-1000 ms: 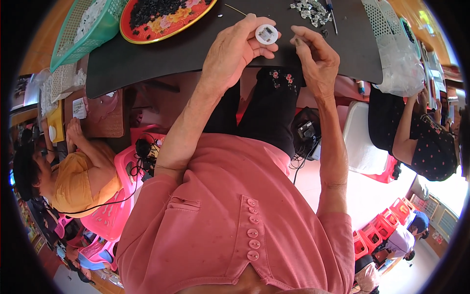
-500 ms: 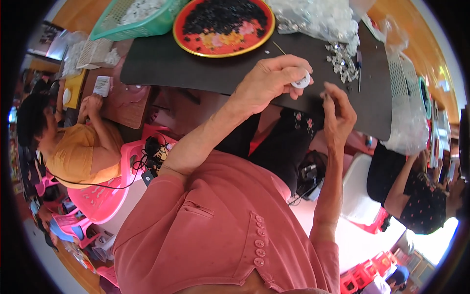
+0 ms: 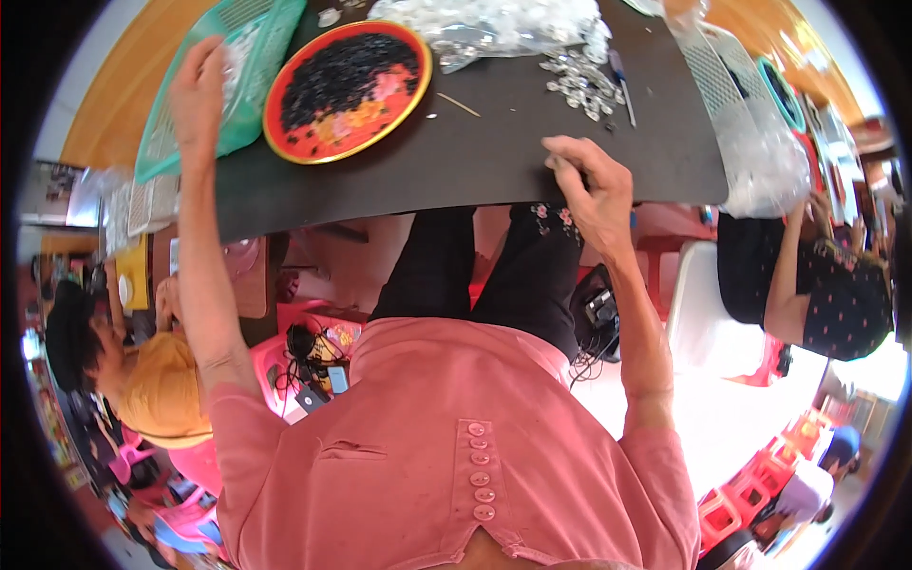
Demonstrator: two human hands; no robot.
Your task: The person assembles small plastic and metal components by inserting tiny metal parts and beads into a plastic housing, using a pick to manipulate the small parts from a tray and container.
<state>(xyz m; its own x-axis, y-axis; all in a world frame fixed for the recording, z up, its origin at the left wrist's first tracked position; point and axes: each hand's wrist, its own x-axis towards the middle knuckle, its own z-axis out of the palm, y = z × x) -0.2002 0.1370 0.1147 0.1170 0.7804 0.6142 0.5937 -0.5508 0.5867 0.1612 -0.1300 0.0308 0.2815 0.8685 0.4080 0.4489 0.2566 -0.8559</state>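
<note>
My left hand (image 3: 198, 100) reaches over the green plastic basket (image 3: 242, 128) at the far left, which holds small white pieces. The hand is smeared by motion, so whether its fingers hold anything is hidden. Low over the dark table (image 3: 456, 171), my right hand (image 3: 597, 188) has its thumb and forefinger closed in a pinch; a tiny dark bit seems to show at the tips, too small to name. Beside the basket sits a red, yellow-rimmed plate (image 3: 328, 155) of small black pieces. A thin wooden stick (image 3: 459, 104) lies to the plate's right.
A bag of clear and white pieces (image 3: 513, 28) lies at the back, with loose shiny clear pieces (image 3: 581, 85) and a slim pen-like tool (image 3: 622, 87) nearby. Co-workers sit left, in a yellow top (image 3: 161, 389), and right, in dark clothes (image 3: 836, 294).
My left hand, which held a small round white piece near my right hand, has swung far left over the basket. My right hand stays pinched. The view has shifted.
</note>
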